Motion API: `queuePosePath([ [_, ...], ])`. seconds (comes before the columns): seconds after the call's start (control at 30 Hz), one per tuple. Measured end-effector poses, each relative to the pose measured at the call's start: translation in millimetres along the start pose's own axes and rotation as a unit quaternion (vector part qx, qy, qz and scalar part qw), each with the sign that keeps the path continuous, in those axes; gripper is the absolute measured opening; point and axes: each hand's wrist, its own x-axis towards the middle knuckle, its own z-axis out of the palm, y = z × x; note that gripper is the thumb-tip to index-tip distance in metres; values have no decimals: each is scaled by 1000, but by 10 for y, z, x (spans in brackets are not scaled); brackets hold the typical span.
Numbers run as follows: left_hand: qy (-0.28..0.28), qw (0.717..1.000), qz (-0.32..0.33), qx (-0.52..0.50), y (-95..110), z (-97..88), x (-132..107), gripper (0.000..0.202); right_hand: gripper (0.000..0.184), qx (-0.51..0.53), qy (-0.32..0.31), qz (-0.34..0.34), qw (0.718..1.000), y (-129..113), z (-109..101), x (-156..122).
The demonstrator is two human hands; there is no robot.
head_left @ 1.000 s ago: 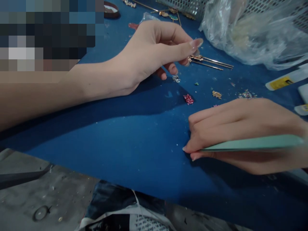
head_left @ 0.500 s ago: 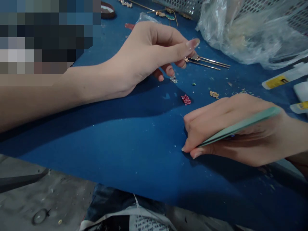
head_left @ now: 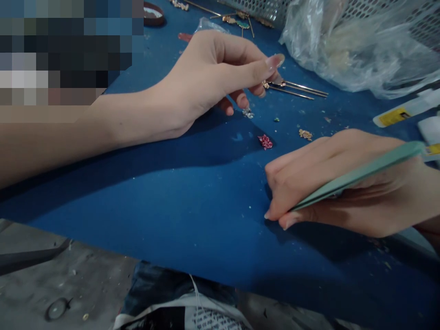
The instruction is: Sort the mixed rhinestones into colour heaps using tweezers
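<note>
My left hand (head_left: 223, 68) is closed, thumb and fingers pinched on a gold-coloured hairpin (head_left: 299, 88) with thin straight prongs pointing right. Its decorated end is mostly hidden by the fingertips. Lower right, my right hand (head_left: 330, 183) grips green tweezers (head_left: 364, 172) close to the blue table surface. The tweezers' tips are hidden behind the fingers, so I cannot see whether anything is between them. Between the hands lie a small heap of pink-red beads (head_left: 265, 141), a heap of gold-coloured pieces (head_left: 305, 134) and some clear or silvery pieces (head_left: 248, 113).
A crumpled clear plastic bag (head_left: 343, 59) lies by a grey perforated basket (head_left: 264, 9) at the back. White bottles with yellow labels (head_left: 395, 116) lie at the right. More gold-coloured pins (head_left: 237, 20) and a brown ring-shaped roll (head_left: 153, 14) are at the back of the blue table (head_left: 154, 215).
My right hand has shifted slightly to the right with the tweezers, whose rear end has moved right and up. My left hand and the hairpin are almost still.
</note>
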Motion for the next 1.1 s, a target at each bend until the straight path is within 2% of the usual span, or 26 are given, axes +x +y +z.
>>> queuePosePath([
  [0.1,-2,1000,1,-6,2,-6,1,24,14,-3,23,1,1000,15,0,-16],
  [0.27,-33,998,29,36,81,41,-43,45,9,-26,160,1,987,-20,-15,-50],
  [0.33,-56,995,36,67,128,70,-69,51,7,-27,231,14,972,-39,-23,-60],
  [0.4,-77,994,35,64,157,87,-86,47,8,-32,309,32,950,-35,-26,-66],
  [0.47,-105,994,35,21,156,86,-91,42,7,-34,373,42,926,-1,-22,-65],
  [0.53,-137,990,24,-35,133,76,-86,44,5,-35,407,24,913,55,-12,-57],
  [0.63,-174,982,4,-75,97,59,-80,54,8,-71,426,-12,902,131,10,-39],
  [0.73,-193,977,3,-88,89,52,-80,57,12,-111,443,9,889,147,28,-33],
  [0.9,-210,973,32,-87,109,44,-51,36,12,-126,435,-2,891,72,27,-32],
  [1.0,-217,971,42,-89,106,51,-25,28,18,-154,429,45,889,15,25,-21],
  [1.1,-198,973,41,-109,81,70,-20,21,21,-174,417,67,889,-18,25,-23],
])
